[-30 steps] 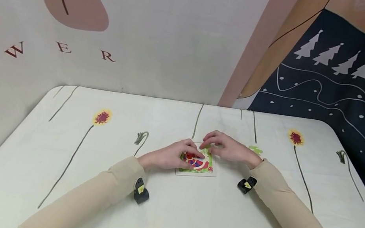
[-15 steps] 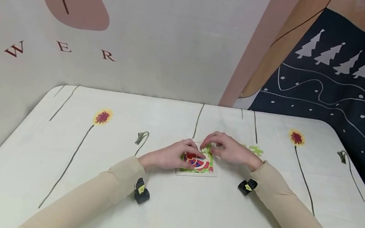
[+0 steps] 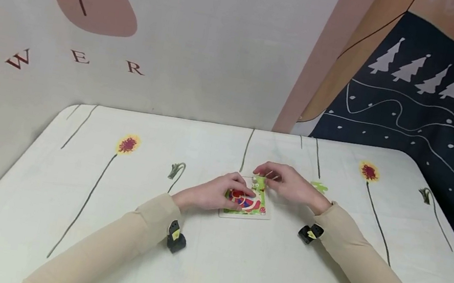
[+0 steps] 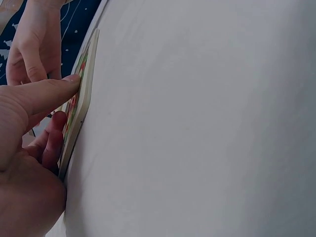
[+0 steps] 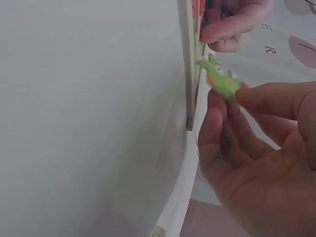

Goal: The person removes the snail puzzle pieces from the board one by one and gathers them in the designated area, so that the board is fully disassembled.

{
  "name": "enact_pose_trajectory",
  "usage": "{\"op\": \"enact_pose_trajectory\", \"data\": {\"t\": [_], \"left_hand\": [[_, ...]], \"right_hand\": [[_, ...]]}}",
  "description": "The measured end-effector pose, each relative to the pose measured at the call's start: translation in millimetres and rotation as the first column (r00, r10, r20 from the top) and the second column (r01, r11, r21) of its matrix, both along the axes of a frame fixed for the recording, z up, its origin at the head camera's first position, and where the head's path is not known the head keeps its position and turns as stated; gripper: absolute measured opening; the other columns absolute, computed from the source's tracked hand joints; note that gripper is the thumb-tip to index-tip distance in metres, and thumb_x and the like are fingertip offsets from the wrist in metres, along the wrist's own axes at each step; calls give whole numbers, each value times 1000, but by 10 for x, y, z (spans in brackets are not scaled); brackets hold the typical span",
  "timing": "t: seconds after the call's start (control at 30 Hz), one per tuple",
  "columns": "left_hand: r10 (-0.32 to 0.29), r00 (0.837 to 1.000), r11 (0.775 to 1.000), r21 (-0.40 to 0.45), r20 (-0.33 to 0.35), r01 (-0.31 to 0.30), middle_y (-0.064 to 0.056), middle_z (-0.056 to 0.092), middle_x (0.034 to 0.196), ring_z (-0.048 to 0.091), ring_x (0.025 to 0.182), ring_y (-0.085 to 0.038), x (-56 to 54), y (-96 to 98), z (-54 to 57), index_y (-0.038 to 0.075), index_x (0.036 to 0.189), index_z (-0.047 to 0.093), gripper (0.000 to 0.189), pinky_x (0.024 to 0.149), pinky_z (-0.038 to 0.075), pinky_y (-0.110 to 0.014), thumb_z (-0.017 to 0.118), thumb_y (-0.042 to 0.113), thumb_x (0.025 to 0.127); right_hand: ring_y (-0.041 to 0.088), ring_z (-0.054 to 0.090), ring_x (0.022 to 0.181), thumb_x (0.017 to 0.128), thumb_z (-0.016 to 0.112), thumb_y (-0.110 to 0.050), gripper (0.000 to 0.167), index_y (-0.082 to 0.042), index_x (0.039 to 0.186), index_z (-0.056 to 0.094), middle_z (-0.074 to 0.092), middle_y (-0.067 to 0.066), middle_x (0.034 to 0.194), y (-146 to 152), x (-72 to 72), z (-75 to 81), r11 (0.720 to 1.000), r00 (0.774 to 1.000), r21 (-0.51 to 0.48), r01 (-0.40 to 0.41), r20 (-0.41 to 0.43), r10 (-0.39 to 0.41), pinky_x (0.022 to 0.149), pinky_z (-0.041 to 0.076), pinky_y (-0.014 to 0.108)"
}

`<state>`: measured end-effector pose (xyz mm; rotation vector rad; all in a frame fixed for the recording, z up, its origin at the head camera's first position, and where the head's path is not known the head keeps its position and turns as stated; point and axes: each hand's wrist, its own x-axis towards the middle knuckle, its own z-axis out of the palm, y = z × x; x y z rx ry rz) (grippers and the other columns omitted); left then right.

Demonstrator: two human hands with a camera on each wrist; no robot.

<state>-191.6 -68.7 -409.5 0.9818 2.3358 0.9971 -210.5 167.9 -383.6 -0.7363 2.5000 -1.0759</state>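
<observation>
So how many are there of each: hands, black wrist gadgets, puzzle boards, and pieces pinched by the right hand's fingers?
Hands: 2 (left hand, right hand)
Black wrist gadgets: 2 (left gadget, right gadget)
Puzzle boards: 1 (the board touched by the left hand)
Pinched pieces: 1 (green piece)
Total: 6
</observation>
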Motion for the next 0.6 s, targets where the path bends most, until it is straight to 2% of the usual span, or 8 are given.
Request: {"op": "enact_pose_trajectory", "data": {"t": [0.3, 0.6], "left_hand": [[-2, 1000, 1000, -5, -4, 1, -12, 53, 129, 48, 120, -23, -14, 0, -3, 12, 132, 65, 43, 106, 39, -40, 71, 14, 90], [0, 1000, 1000, -12, 9, 0, -12, 52, 131, 48, 122, -24, -12, -3, 1, 12, 133, 65, 44, 107, 39, -40, 70, 13, 89]], "right_hand": [[29, 64, 109, 96, 52, 1, 32, -3, 126, 63, 68, 16, 118, 33, 13, 41, 1000, 1000, 3, 26, -16, -26, 98, 50, 48], [25, 64, 103, 96, 55, 1, 27, -1, 121, 66, 70, 14, 113, 150, 44, 58, 999, 999, -9, 40, -33, -40, 97, 50, 46]]}}
